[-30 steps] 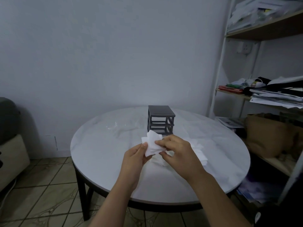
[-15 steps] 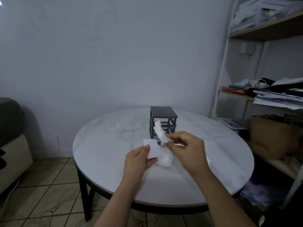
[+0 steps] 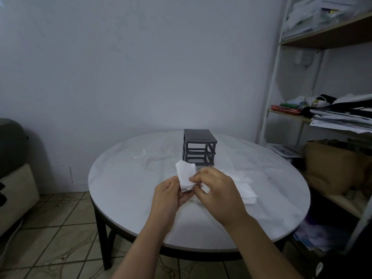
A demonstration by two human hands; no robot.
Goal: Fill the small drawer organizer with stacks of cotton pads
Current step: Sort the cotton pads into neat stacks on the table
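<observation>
Left hand (image 3: 168, 195) and right hand (image 3: 218, 191) both pinch the cotton pads (image 3: 185, 174) (each grip clamped).

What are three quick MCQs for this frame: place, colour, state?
1. Where on the round white marble table is the dark grey plastic drawer organizer? A near rim; B past the middle; C left rim.
2. Colour of the held stack of cotton pads? A pink; B white; C black.
3. The left hand and right hand? A both open; B only left grips; C both grip the stack.
Key: B, it stands beyond the pads; B, plainly white; C, fingers of both curl on it.
</observation>
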